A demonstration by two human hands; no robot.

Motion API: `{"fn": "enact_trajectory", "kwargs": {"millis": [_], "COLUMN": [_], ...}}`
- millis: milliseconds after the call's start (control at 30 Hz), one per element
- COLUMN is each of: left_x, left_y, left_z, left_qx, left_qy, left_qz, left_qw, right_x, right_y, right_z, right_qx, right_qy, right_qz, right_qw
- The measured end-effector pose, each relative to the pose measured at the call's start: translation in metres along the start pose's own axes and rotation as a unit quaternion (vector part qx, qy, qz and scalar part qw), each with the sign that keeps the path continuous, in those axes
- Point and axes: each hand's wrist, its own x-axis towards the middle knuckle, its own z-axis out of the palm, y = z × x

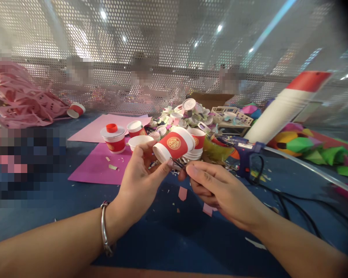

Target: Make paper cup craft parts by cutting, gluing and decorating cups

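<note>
My left hand (142, 181) grips a red-and-white paper cup (174, 144) with a gold round emblem, tilted on its side above the table. The thumb lies along its lower rim and the fingers are behind it. Close to the cup's underside, my right hand (217, 185) is closed around a slim dark pointed tool (178, 163), mostly hidden by the fingers. Whether its tip touches the cup I cannot tell. Just behind are a stack of paper cups (197, 141) and a white-rimmed cup (139, 142).
A blue glue gun (245, 152) with black cables (290, 204) stands at right, beside a tall white cup stack (274, 110). Purple paper (97, 166) carries a lidded cup (113, 144). Cut scraps (174, 116) are heaped behind; pink strips (20, 92) lie far left.
</note>
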Motion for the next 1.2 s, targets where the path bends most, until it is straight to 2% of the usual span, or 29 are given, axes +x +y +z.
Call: {"fn": "enact_trajectory", "kwargs": {"millis": [233,767,1200], "left_x": [0.0002,-0.0002,-0.0008], "left_y": [0.0,0.0024,-0.0003], "left_z": [-0.0009,0.0027,-0.0008], "left_qx": [0.016,0.003,0.044], "left_qy": [0.016,0.011,0.0], "left_qz": [0.0,0.016,0.039], "left_qw": [1.0,1.0,0.998], "right_x": [0.001,0.0001,0.001], "right_y": [0.0005,0.003,0.0011], "right_z": [0.0004,-0.0003,0.0016], "right_qx": [-0.002,-0.004,0.003], "right_qy": [0.001,0.005,0.007], "right_qz": [0.004,0.021,0.023], "right_qw": [1.0,1.0,1.0]}}
